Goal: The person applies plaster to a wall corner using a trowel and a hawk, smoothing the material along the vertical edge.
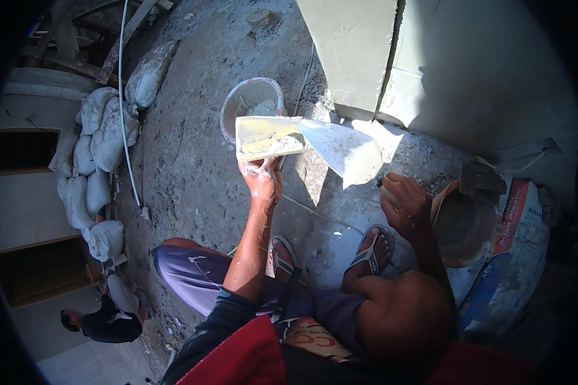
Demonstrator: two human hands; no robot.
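Note:
My left hand (262, 181) is closed under a small pale-yellow plasterer's hawk (249, 136) and holds it level at the centre; my fingers are smeared with white. A lump of wet white plaster (288, 144) lies on the board's right part. My right hand (408, 204) is wrapped round the handle of a trowel (347, 153). The broad trowel blade, coated whitish, points left, and its tip meets the hawk's right edge. Just beyond the hawk stands a round bucket (224, 114) with pale mix inside, partly hidden by the board.
A pale wall (350, 48) rises at the far right. Close by my right hand are a second bucket (461, 231) and a printed sack (510, 256). White filled sacks (109, 131) are piled at left beside a hose (121, 96). Another person (112, 321) is at lower left.

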